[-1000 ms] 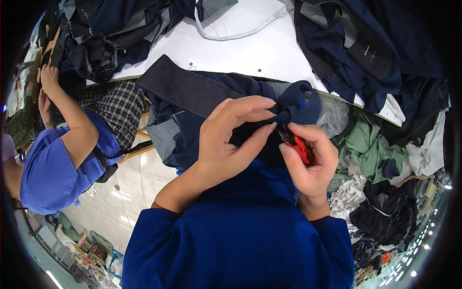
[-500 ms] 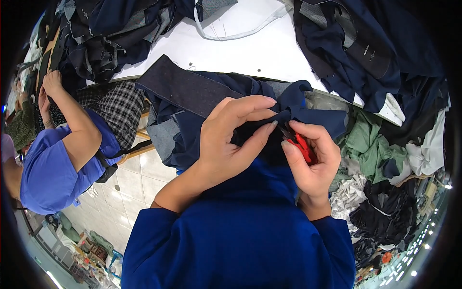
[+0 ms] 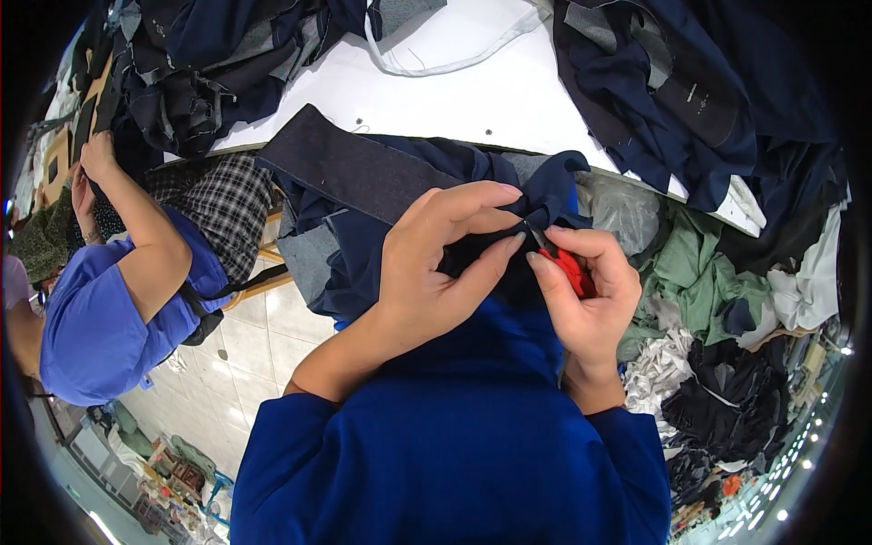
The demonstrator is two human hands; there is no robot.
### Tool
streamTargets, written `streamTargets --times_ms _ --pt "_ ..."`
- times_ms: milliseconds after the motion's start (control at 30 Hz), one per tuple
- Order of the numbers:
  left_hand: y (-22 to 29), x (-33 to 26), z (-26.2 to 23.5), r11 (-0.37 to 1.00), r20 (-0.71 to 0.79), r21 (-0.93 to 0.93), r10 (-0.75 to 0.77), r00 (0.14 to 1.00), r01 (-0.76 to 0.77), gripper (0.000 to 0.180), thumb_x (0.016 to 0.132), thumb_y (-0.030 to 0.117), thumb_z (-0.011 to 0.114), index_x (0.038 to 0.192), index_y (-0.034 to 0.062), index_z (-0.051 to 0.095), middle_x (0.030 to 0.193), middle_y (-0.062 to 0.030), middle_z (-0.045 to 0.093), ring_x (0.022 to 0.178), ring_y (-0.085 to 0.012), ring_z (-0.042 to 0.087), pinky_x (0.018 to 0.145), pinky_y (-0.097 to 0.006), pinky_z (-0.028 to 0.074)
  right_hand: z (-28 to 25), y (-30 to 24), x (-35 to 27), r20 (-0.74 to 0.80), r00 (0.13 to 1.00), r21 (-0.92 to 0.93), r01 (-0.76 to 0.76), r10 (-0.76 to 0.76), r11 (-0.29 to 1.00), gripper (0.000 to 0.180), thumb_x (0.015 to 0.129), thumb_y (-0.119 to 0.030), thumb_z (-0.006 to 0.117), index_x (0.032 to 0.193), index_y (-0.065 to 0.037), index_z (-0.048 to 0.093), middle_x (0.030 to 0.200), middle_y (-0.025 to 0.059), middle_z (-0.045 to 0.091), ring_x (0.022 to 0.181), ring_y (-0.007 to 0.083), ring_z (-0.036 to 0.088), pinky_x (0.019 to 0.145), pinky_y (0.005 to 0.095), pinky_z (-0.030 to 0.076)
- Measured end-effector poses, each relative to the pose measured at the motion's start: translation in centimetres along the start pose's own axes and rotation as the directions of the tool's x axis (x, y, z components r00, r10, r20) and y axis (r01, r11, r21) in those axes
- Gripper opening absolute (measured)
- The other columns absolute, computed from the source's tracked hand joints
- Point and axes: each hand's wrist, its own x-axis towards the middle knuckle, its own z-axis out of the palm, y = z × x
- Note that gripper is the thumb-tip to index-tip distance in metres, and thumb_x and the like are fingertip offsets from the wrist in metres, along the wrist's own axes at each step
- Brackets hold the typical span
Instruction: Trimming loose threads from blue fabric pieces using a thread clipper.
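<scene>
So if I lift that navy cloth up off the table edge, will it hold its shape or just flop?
Likely flop: the navy cloth already bunches and folds where the left hand pinches it. The flat dark band lies straighter, so it may be a bit stiffer. It looks light, and probably drapes rather than slides off the white table.

A small white label (image 3: 699, 95) sits on the dark navy garment (image 3: 672, 100) lying at the white table's (image 3: 436, 100) right edge. No packages, signs or screens show.
</scene>
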Motion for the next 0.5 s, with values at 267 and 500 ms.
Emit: streamTargets --times_ms 267,500 --pt "0.0 -0.1 0.2 0.999 0.018 -0.047 0.024 1.0 -0.024 0.042 0.073 -0.005 0.067 0.112 0.0036 0.055 0.089 -0.0061 0.069 0.075 -0.013 0.059 0.069 -0.024 0.041 -0.9 0.0 0.0 -0.08 0.992 0.266 0.119 -0.101 0.957 0.05 0.073 0.006 0.067 0.117 0.005 0.043 0.088 0.007 0.059 0.071 0.0055 0.052 0.064 0.0151 0.04" --pt "-0.2 -0.2 0.6 0.991 0.052 0.082 0.106 0.993 -0.11 0.046 0.07 -0.005 0.067 0.113 0.0061 0.057 0.084 -0.0041 0.069 0.07 -0.0164 0.057 0.065 -0.027 0.042 0.1 -0.1 0.3 -0.036 0.994 -0.071 0.097 -0.1 0.993 0.017 0.075 0.007 0.067 0.09 0.001 0.063 0.074 0.0024 0.062 0.058 0.0032 0.049 0.054 0.0163 0.039"
